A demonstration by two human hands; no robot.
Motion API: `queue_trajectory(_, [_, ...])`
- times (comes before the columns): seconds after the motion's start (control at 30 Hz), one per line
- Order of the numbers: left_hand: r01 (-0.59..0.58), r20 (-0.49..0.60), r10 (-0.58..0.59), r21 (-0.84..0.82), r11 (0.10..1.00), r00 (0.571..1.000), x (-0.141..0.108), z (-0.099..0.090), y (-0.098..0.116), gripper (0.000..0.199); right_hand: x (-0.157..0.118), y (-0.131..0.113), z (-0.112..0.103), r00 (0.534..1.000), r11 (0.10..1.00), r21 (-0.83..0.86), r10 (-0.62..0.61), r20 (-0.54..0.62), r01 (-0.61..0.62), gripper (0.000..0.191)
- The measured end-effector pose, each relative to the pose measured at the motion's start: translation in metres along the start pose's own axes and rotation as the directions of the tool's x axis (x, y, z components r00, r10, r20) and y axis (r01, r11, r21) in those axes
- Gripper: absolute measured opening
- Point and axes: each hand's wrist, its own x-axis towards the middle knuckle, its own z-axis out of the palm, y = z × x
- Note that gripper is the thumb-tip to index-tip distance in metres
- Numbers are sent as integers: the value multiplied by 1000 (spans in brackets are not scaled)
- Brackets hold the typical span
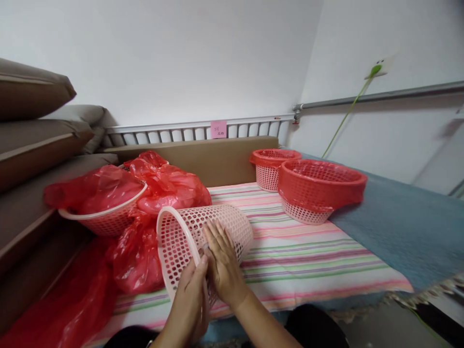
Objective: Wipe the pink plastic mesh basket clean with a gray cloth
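- The striped cloth (290, 286) lies flat and smooth, banded in white, pink, green and purple.
- Under it and out to its right spreads a blue-green blanket (395, 227), matt, with a knotted fringe along the near side.
- On the left of the striped cloth, red plastic bags (174, 188) crumple into thin, shiny, see-through folds; among them sits a wide-mouthed basket (103, 221) of pierced pink plastic, its mouth heaped with the same material.
- Towards the striped cloth's far right corner stands the far lined basket (267, 178); nearer me, at the right edge, stands the near lined basket (310, 213). Both are round and latticed, with glossy red film pulled over their rims.
- Beyond the striped cloth's far edge runs a smooth tan panel (224, 159); left of the cloth, cushions (36, 140) pile up, soft, grey above and brown at the sides.
- My bare basket (226, 217) lies on its side on the striped cloth, left of centre towards the near edge. It is pale pink plastic, tapering, full of small round holes, its thick smooth rim facing left and towards me.
- My left hand (189, 294) grasps that rim, thumb along it.
- My right hand (224, 266) lies against the pierced wall, fingers outstretched, gripping nothing.
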Motion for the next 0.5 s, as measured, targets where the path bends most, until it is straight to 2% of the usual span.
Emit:
queue_trajectory(0.13, [-55, 90, 53, 23, 998, 995, 0, 2, -8, 51, 12, 7, -2, 992, 992, -6, 128, 6, -128, 45])
queue_trajectory(0.23, [-96, 204, 75, 95, 991, 976, 2, -3, -15, 51, 21, 13, 3, 980, 979, -26, 200, 3, -200, 44])
queue_trajectory(0.37, [-194, 282, 141, 168, 967, 949, 6, -5, -31, 49, 29, 27, 10, 977, 976, -24, 215, -17, -215, 45])
queue_trajectory(0.5, [-277, 340, 194, 213, 937, 920, 12, 10, -53, 48, 27, 55, 6, 963, 966, 75, 253, -98, -246, 48])
